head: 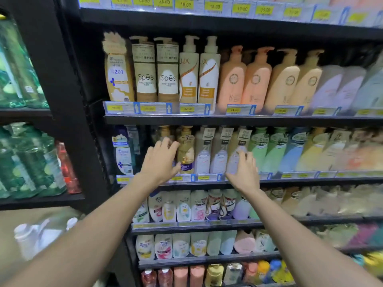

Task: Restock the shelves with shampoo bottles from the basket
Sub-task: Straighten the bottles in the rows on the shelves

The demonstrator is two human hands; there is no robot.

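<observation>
On the second shelf (228, 182) from the top of those in view stands a row of shampoo bottles. My left hand (159, 162) reaches up to it with spread fingers, covering a gold-capped bottle (165, 131); its thumb lies beside a gold and purple bottle (186, 151). My right hand (244, 172) is at the same shelf, fingertips against a white and lilac bottle (235, 156) with a beige cap. Neither hand clearly holds a bottle. No basket is in view.
A dark gap (145, 150) lies between a blue and white bottle (122, 150) and my left hand. Full shelves run above and below. A black upright (68, 79) separates a left bay of green bottles (24, 162). Blurred white bottles (41, 237) lie at the lower left.
</observation>
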